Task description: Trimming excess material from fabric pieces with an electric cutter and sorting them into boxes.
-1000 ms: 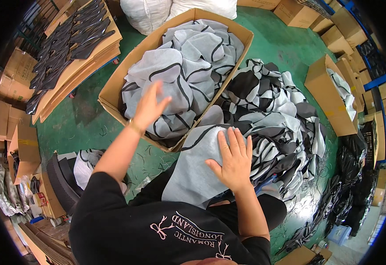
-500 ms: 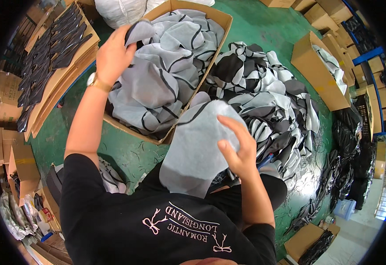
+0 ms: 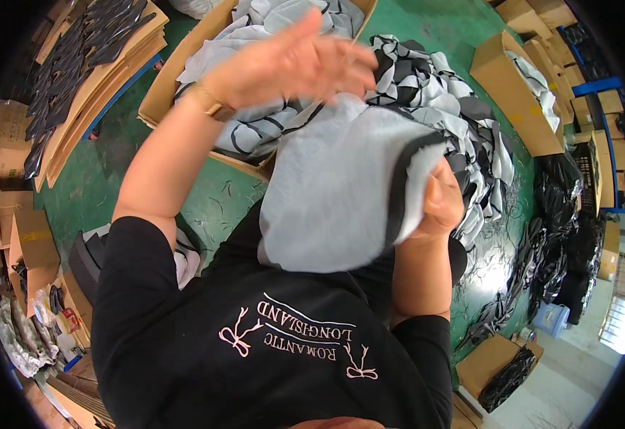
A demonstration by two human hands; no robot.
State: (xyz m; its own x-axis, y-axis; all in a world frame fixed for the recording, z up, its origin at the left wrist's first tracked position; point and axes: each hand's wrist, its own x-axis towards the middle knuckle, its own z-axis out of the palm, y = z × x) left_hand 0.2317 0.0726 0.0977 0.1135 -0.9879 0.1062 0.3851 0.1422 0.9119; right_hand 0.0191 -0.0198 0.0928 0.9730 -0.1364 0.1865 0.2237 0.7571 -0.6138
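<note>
A grey fabric piece with a black band along one edge [image 3: 334, 193] hangs raised in front of my chest and lap. My right hand [image 3: 441, 204] is closed on its banded right edge, the fingers partly hidden behind the cloth. My left hand [image 3: 301, 68], blurred by motion, hovers at the top edge of the piece with fingers stretched out and thumb raised; nothing shows in it. Behind the left forearm stands a cardboard carton [image 3: 156, 104] holding several similar grey pieces [image 3: 251, 132].
A heap of grey and black fabric pieces [image 3: 462, 107] lies on the green floor [image 3: 441, 21] beyond my right hand. Black pieces [image 3: 90, 50] lie on stacked cardboard at left. Another carton [image 3: 516, 100], black plastic bags [image 3: 559, 193] and a blue-framed shelf [image 3: 598, 87] stand at right.
My left hand has let go of a grey piece at the carton and swung right over the cloth. The right hand has gripped and lifted the cloth's edge, and its black band now shows.
</note>
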